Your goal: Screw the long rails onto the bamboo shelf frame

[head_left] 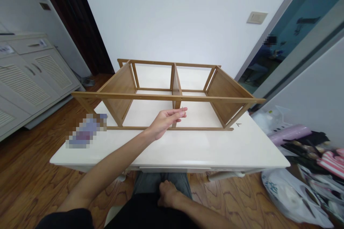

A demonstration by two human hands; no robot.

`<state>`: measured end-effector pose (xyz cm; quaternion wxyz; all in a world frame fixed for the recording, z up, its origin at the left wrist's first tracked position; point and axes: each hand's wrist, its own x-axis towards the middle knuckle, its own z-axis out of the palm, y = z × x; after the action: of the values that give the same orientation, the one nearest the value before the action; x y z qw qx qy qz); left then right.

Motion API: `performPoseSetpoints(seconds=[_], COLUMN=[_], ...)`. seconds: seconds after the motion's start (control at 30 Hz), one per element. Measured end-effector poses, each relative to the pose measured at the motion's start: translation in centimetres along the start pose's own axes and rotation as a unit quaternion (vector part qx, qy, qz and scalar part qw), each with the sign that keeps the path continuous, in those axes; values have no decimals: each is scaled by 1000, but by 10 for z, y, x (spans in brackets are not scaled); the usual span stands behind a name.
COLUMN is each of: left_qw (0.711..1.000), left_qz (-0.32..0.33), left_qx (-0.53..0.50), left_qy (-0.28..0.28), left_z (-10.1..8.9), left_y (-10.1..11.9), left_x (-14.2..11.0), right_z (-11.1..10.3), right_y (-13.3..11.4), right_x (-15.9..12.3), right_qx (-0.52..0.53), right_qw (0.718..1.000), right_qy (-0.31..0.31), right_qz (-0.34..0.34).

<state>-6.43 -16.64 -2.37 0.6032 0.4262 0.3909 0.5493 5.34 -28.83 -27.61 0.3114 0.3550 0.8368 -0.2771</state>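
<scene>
Wooden frame (150,96), joined, lying on bench (166,154)

End panels (118,91), divider (176,82) and rails (196,65) fixed, bays unboarded. Left hand (165,123) pinches thin bit (182,108) above frame, too small to identify; right hand (168,194) curled on leg (161,182).

A big white table (215,146) holds a wooden shelf frame (225,93) lying in the middle, and the frame's long ends stick out past the table at 9 o'clock and 3 o'clock. A blurry thing (86,130), too fuzzy to name, sits at the table's 9 o'clock side, just beside the frame. A tiny dark mark (238,124) is near the frame at 3 o'clock.
</scene>
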Motion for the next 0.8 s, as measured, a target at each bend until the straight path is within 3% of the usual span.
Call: performPoseSetpoints(seconds=[0.17,0.3,0.53,0.57,0.67,0.8], left_qw=[1000,1000,1000,1000,1000,999], left_qz=[-5,-8,-1,3,13,19], left_qx=[9,11,11,12,15,23], left_qy=[-3,-1,-2,-4,-13,-29], left_z=[1,1,1,1,0,-2], left_y=[3,6,7,7,6,8], left_x=[0,-2,-3,-3,-3,-4], right_z=[-9,-27,-101,-113,-145,-181], right_y=[1,14,41,43,50,62], right_x=[-21,-56,-146,-157,-177,-176], right_qx=[39,91,216,234,314,347], right_qw=[998,989,930,918,836,750], right_qy=[47,93,223,250,378,487], right_qz=[-14,-65,-196,-200,-243,-282])
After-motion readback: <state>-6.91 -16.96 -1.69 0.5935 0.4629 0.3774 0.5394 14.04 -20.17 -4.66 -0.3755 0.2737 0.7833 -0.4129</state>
